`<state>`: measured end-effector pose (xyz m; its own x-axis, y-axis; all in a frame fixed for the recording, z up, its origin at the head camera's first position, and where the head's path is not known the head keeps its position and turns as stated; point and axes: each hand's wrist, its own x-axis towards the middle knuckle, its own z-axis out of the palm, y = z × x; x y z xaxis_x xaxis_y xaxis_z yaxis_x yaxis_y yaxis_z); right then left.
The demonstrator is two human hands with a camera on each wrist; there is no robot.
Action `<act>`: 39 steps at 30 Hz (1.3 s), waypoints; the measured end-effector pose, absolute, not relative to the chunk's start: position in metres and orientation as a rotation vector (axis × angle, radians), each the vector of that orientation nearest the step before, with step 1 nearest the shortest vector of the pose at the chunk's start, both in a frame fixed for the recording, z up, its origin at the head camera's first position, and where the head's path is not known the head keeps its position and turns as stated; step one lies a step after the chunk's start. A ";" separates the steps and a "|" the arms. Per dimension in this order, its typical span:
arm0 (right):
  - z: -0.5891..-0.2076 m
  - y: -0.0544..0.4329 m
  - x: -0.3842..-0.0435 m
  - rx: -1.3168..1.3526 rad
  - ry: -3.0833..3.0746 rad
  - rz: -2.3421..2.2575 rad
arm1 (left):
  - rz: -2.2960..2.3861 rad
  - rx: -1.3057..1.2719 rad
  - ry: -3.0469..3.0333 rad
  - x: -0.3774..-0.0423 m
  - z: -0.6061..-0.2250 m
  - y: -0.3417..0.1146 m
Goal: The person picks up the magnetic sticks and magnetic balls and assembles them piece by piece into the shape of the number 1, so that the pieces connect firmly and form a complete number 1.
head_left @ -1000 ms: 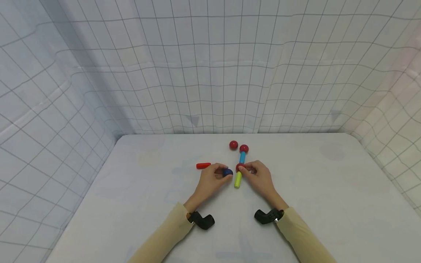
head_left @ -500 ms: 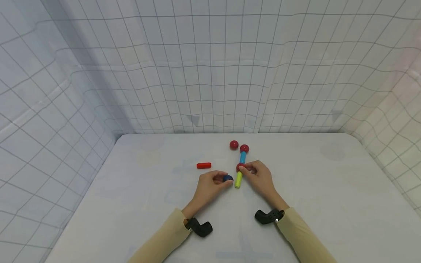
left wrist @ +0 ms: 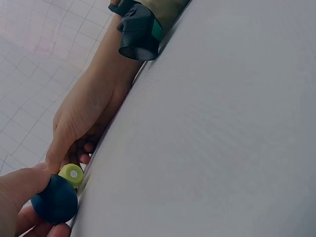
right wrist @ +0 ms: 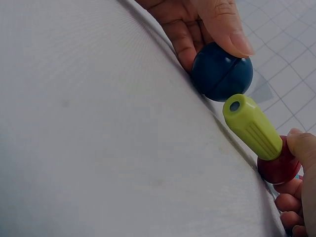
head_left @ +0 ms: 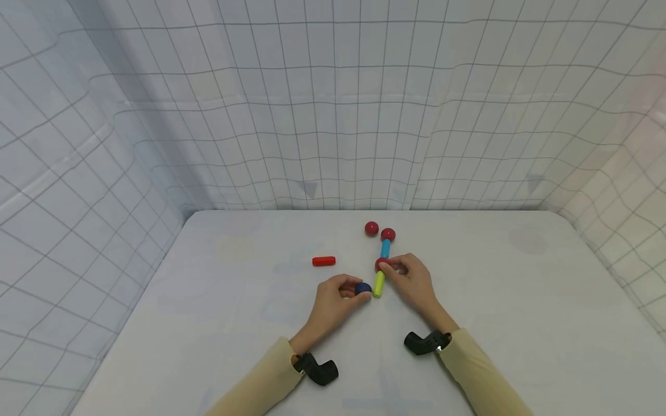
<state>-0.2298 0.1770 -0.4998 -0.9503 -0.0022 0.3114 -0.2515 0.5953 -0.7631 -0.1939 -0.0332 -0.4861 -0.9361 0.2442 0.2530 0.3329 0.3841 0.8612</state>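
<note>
Glossy dark-blue ball (right wrist: 222,74), likely light, slick, best gripped round its sides: left hand (head_left: 333,296) pinches it, right hand (head_left: 414,280) pinches glossy red ball (right wrist: 275,168).

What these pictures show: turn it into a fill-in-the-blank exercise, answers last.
The left grip holds a ball colored dark ____.
The right grip pinches a red ball; the stick running from it toward the person is colored ____.
The loose stick on the table is colored ____.
Missing words: blue; yellow-green; red.
</note>
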 end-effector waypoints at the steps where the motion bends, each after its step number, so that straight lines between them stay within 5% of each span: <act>1: -0.500 0.177 -0.230 0.209 -2.548 1.281 | -1.607 -0.533 -2.541 -0.194 -0.487 -0.033; 39: -0.495 0.177 -0.228 0.175 -2.578 1.287 | -1.648 -0.568 -2.545 -0.189 -0.489 -0.032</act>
<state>-0.2278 0.1766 -0.4951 -0.9606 0.0058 0.2779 -0.2187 0.6015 -0.7684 -0.1888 -0.0318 -0.4890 -0.9307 0.2733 0.2430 0.3336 0.3619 0.8705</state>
